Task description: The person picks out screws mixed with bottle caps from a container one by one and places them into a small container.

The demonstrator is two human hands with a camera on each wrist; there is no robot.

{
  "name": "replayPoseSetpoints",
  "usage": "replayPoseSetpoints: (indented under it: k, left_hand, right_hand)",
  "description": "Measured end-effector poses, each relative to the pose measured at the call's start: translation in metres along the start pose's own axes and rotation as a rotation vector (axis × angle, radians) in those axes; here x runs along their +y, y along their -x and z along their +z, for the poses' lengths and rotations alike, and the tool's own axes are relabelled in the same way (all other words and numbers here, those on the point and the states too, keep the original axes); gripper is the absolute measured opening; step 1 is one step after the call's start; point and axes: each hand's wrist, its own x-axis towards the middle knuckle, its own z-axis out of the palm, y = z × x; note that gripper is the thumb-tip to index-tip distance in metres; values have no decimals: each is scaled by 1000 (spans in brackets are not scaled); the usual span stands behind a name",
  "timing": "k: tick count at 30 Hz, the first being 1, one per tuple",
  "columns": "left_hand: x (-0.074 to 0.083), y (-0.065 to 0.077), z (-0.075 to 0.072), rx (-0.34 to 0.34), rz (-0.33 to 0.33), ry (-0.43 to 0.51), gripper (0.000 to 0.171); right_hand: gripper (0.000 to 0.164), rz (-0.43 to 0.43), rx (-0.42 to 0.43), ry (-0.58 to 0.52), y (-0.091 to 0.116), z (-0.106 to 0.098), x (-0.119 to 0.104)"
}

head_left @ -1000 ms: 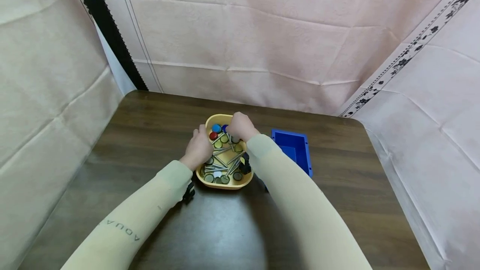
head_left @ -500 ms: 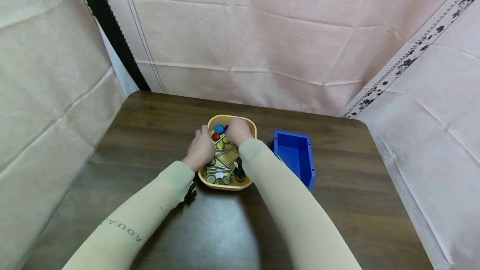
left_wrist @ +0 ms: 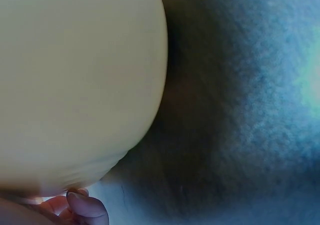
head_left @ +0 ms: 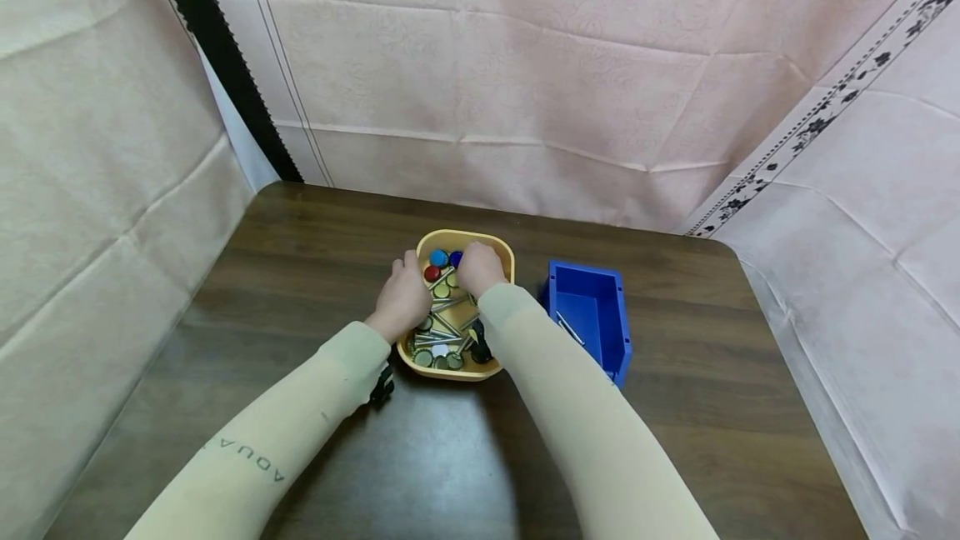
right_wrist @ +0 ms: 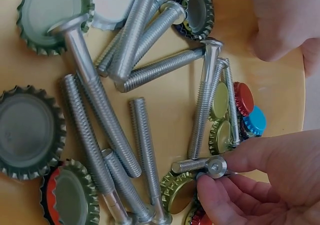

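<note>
In the head view a yellow tray (head_left: pixel 491 244) holds several bolts and bottle caps. My left hand (head_left: pixel 403 297) grips its left rim; in the left wrist view my fingertips (left_wrist: pixel 87 205) show at the edge of the tray's pale underside (left_wrist: pixel 75 85). Over the tray's far right part is my right hand (head_left: pixel 480 269). In the right wrist view its thumb and forefinger pinch a bolt (right_wrist: pixel 216 167) by the head, just above gold caps (right_wrist: pixel 179 192). Other bolts (right_wrist: pixel 145 155) lie loose around it, and blue (right_wrist: pixel 255 121) and red caps (right_wrist: pixel 244 99) sit beyond.
A blue bin (head_left: pixel 588 298) stands right of the tray with a bolt (head_left: pixel 570 328) in it; my right sleeve (head_left: pixel 570 390) covers its near left corner. The brown table (head_left: pixel 330 248) ends at a pale cloth backdrop (head_left: pixel 480 90).
My right hand has come slightly nearer and lower into the tray, and its fingers pinch a bolt now. More of the blue bin shows beside my sleeve. The left hand keeps its grip.
</note>
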Motion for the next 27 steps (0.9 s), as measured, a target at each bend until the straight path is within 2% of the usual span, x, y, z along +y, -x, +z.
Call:
replayPoseSetpoints:
  k: [8, 15, 27]
  left_hand:
    - [0, -1, 1, 5, -2, 8, 69]
    - [1, 0, 1, -2, -7, 10, 70]
    - [-1, -1, 1, -4, -6, 14, 69]
  right_hand:
    - [11, -16, -13, 27, 0, 0, 2]
    - [10, 3, -44, -18, 4, -3, 1]
    - [14, -42, -136, 75, 15, -17, -3]
